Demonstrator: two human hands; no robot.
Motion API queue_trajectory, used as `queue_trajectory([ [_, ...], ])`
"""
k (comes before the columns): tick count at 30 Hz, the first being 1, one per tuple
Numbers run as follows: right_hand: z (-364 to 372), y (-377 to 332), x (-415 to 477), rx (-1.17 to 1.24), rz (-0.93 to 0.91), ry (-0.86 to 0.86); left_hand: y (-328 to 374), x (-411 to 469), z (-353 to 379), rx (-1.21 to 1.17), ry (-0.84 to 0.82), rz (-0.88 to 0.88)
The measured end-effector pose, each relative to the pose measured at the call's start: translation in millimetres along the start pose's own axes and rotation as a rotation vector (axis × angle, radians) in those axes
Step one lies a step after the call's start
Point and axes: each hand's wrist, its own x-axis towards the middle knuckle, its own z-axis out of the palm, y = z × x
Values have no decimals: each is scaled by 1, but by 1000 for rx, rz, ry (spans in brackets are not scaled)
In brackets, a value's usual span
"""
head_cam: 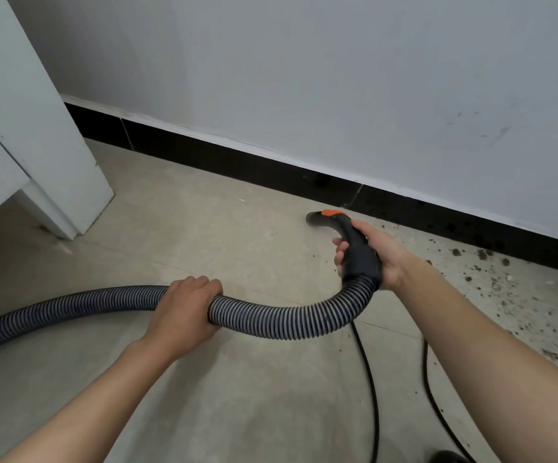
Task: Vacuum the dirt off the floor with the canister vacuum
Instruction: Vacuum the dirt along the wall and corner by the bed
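A ribbed grey vacuum hose curves across the beige tiled floor from the left edge. My left hand grips the hose from above at its middle. My right hand grips the black handle at the hose's end. The handle carries an orange slider, and its open black nozzle mouth points left, low over the floor by the baseboard. Dark crumbs of dirt lie scattered on the floor to the right of the nozzle, along the wall. The canister itself is out of view.
A white wall with a black baseboard runs diagonally behind the nozzle. A white cabinet stands at the left. Two black power cords trail over the floor under my right forearm toward the bottom edge.
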Motion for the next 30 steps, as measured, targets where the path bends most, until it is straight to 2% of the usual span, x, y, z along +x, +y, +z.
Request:
queue_trajectory([
  [10,19,-11,1,-186,69,-17,-2,-12,6,-21,-89,-22],
  [14,26,0,-1,-333,120,-84,-10,-17,7,-13,-129,10],
  [18,25,-4,3,-324,108,-98,-17,-20,9,-6,-95,7],
  [23,32,-12,19,-407,125,-165,-21,-16,9,-30,-134,18],
  [26,49,-29,42,-420,111,-176,-36,-8,8,-32,-141,0],
  [30,91,-44,65,-616,146,-299,-55,7,-1,-11,-195,2],
])
